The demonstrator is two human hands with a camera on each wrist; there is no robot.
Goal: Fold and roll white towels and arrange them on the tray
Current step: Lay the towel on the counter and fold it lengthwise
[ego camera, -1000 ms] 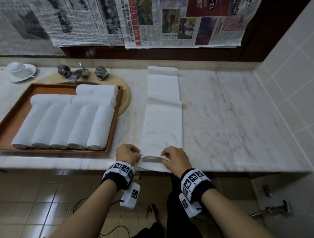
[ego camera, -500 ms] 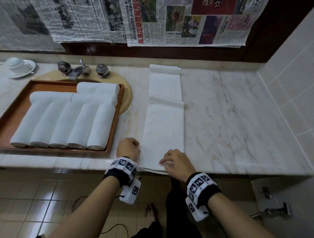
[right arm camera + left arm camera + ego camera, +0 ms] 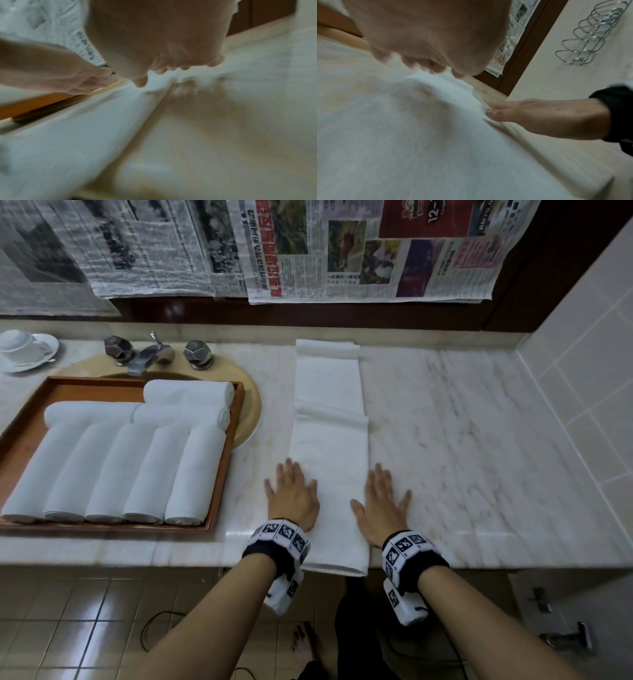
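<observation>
Pressing towel (image 3: 330, 460) flat | hands (image 3: 294, 497) spread | wall rack (image 3: 590, 33) left-wrist only

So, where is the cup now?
In the head view, the cup sits upside down on a saucer at the counter's far left, left of the tap.

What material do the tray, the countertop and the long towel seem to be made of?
Tray: apparently wood, with an orange-brown smooth finish; raised rim.
Countertop: looks like polished marble or similar stone; pale surface with brownish veins and a slight sheen.
Long towel: white soft cloth, probably cotton; matte, with folds.
</observation>
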